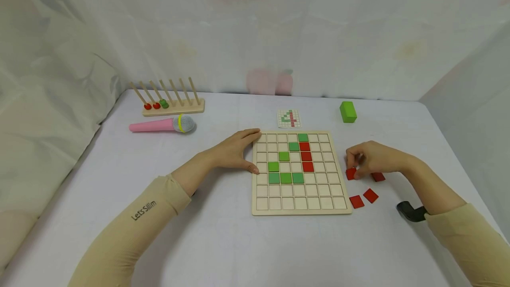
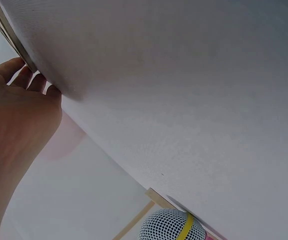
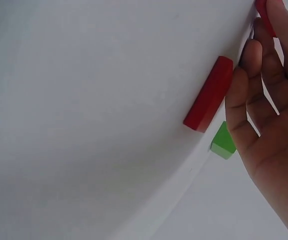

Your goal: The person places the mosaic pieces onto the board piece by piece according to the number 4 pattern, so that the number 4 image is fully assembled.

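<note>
A wooden grid board lies on the white table, with green tiles and a column of red tiles in some of its squares. My left hand rests against the board's left edge, thumb and fingers spread along it. To the right of the board, my right hand pinches a red tile between thumb and fingers, low over the table. Partly under that hand lies another red tile, seen edge-on in the right wrist view. Two more loose red tiles lie closer to me.
Behind the board lies a small pattern card. A green block stands at the back right. At the back left are a peg stand with red and green beads and a pink toy microphone. A black curved object shows by the right sleeve.
</note>
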The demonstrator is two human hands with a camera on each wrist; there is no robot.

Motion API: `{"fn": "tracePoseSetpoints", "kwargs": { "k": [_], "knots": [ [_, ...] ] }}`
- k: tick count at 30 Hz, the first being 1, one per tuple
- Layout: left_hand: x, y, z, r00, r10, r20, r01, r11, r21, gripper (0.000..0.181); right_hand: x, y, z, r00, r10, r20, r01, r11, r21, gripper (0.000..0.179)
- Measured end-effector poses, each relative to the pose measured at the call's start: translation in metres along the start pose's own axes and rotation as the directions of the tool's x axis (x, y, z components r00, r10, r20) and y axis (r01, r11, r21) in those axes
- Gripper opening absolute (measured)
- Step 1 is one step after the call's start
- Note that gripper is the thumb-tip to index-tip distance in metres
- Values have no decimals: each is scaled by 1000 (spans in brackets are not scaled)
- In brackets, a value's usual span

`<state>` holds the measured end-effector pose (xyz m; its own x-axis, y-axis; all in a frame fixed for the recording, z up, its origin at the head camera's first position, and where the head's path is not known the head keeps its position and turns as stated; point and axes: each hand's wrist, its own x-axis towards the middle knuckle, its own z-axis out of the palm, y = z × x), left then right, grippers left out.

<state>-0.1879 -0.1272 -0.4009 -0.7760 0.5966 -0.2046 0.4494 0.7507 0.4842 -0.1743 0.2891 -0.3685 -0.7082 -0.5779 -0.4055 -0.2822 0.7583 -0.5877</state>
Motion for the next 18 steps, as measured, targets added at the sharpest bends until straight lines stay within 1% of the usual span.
{"fn": "tracePoseSetpoints", "kwargs": {
  "k": [5,10,18],
  "knots": [
    [0,0,0,1000,8,-3,-8,1000,-1,119,3,1,-4,1000,-22,-9,22,1000,5,17],
    [0,-1,0,1000,1,0,-1,1000,-2,119,6,-4,-8,999,-31,-18,31,999,29,16],
    [0,0,0,1000,5,-3,-5,1000,-5,118,10,-20,-11,996,-76,-43,76,997,-8,16]
  ]
}}
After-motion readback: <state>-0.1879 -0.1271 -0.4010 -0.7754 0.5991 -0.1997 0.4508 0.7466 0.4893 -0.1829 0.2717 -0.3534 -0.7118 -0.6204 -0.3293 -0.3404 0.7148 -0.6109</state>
